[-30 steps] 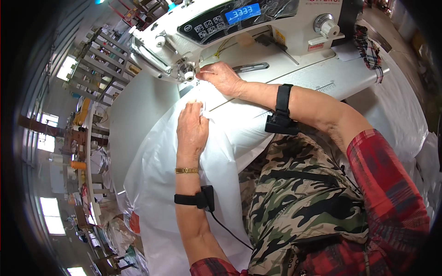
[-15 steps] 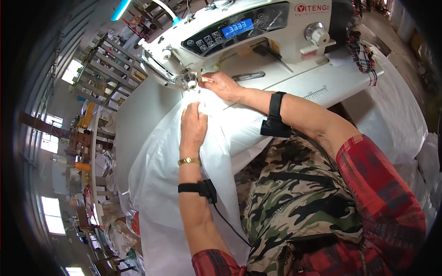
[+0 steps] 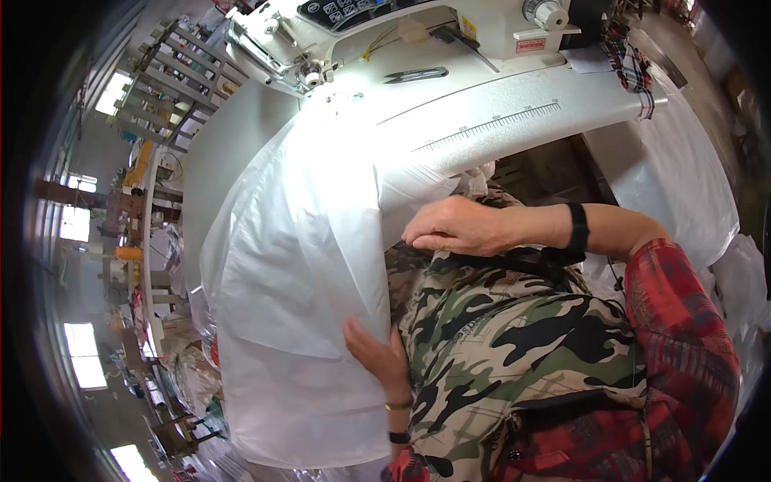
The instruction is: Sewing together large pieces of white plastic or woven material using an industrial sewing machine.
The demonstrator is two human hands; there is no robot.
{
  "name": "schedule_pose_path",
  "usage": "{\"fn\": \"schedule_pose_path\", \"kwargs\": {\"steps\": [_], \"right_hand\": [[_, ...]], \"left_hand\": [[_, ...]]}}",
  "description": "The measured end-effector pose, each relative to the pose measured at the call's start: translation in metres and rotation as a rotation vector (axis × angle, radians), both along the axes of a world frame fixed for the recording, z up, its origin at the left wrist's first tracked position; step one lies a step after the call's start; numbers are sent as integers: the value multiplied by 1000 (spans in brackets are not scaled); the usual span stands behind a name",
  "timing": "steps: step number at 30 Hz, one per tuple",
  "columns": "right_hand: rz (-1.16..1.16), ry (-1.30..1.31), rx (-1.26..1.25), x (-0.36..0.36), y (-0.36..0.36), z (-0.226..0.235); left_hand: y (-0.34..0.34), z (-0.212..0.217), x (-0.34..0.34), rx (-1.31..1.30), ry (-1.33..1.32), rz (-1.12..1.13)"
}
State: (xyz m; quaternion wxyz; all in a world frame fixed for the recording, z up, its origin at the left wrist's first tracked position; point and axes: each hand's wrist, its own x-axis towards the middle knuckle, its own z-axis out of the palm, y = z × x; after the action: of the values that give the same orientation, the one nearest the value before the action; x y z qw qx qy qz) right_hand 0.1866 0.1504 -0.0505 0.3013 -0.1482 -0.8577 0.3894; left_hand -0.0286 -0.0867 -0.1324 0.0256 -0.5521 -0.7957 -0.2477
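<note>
A thin, glossy white sheet (image 3: 297, 265) hangs from the sewing machine's bed over the table's near edge. Its upper end lies by the needle area (image 3: 313, 76), where bright light washes out detail. My left hand (image 3: 376, 353) is low at the sheet's right edge, beside the camouflage apron (image 3: 514, 337). Its fingers look extended and slightly smeared, with nothing visible in them. Above the apron, right of the sheet, my right hand (image 3: 462, 226) has its fingers bent and pressed together. Whatever its fingertips may hold is hidden.
The white sewing machine (image 3: 482, 32) stands at the back. A small dark-handled tool (image 3: 416, 75) lies on its bed, beside a printed ruler scale (image 3: 490, 124). Checked cloth (image 3: 630, 68) hangs at the right corner. Clear plastic (image 3: 683, 177) drapes below it. A slatted rack (image 3: 181, 84) stands far left.
Both hands have left the needle area and come back toward my body, the left lower along the sheet, the right above my lap. The view has tipped down; the sheet now hangs uncovered.
</note>
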Motion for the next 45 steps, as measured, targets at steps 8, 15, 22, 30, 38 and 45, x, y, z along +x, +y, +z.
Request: {"fn": "schedule_pose_path", "kwargs": {"steps": [8,15,22,30,38,45], "right_hand": [[220,-193,-252,-87,11,-70],[702,21,-1060,-167,-51,-22],[1418,-239,-880,-110,-92,0],[281,40,-1185,-96,-11,-35],[701,38,-700,-150,-48,-13],[1304,46,-875,-155,-94,42]], "left_hand": [[-123,-21,-60,-110,-804,379],[-148,199,-50,599,-779,342],[-111,139,-134,-97,-923,355],[-118,111,-134,-16,-947,269],[-93,206,-62,329,-870,267],[-87,247,-64,381,-548,345]]}}
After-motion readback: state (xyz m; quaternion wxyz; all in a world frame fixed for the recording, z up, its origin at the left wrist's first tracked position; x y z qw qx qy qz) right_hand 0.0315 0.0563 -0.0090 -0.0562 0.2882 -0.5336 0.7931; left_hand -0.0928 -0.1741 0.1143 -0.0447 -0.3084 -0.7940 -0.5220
